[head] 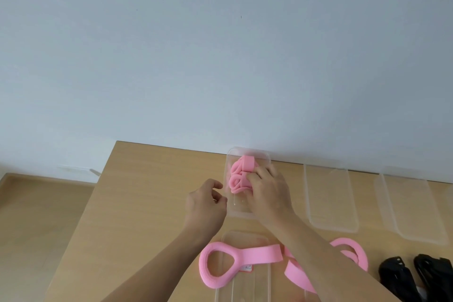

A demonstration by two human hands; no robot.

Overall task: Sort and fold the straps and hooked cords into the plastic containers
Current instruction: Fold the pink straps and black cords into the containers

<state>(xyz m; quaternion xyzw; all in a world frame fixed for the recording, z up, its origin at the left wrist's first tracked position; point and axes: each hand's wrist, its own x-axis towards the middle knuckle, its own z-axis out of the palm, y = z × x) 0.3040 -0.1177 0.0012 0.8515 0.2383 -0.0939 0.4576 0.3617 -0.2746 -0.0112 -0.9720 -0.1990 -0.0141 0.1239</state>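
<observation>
A folded pink strap (239, 174) lies inside a clear plastic container (232, 206) at the table's far edge. My right hand (267, 189) presses down on the strap's right side, fingers over the folds. Just left of that container my left hand (206, 201) hovers with loosely curled fingers, holding nothing. A second pink strap (245, 256) with padded loop ends lies unfolded across another clear container (245, 284) near me, partly under my right forearm.
Two more clear containers (331, 198) (414, 206) sit to the right along the wall. Black hooked cords (416, 277) lie at the right front corner. The wooden table (147, 191) ends at the left; floor lies beyond.
</observation>
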